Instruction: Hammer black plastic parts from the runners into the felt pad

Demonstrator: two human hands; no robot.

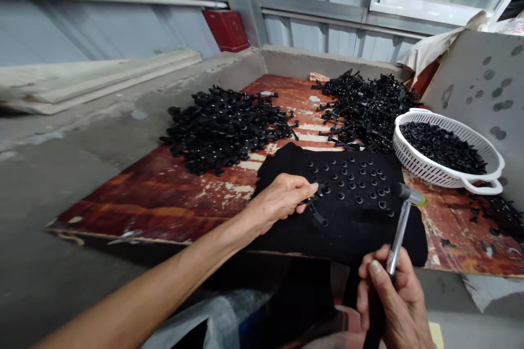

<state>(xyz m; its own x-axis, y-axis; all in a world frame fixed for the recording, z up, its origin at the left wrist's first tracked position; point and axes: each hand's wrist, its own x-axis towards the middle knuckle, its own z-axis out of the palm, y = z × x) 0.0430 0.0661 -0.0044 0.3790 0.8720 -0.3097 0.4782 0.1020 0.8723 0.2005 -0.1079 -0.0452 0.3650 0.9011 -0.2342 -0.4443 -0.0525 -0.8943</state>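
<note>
My left hand (282, 199) pinches a small black plastic part (319, 215) over the black cloth (286, 237). Its arm points toward the near edge of the cloth, with a round eye at the end. Several small round black pieces (351, 177) are spread in loose rows on the cloth, just right of those fingertips. In my right hand (393, 289) is a hammer (398, 237), gripped by its dark handle. The metal shaft stands up, and the head, with a yellowish face on its right, is above the cloth's right side.
A heap of black parts (229, 125) lies on the worn red-brown board (135, 196) at left; another heap (368, 103) lies behind the cloth. A white basket (434, 176) of small black pieces (444, 144) stands at right. Beyond it leans a grey panel (487, 84).
</note>
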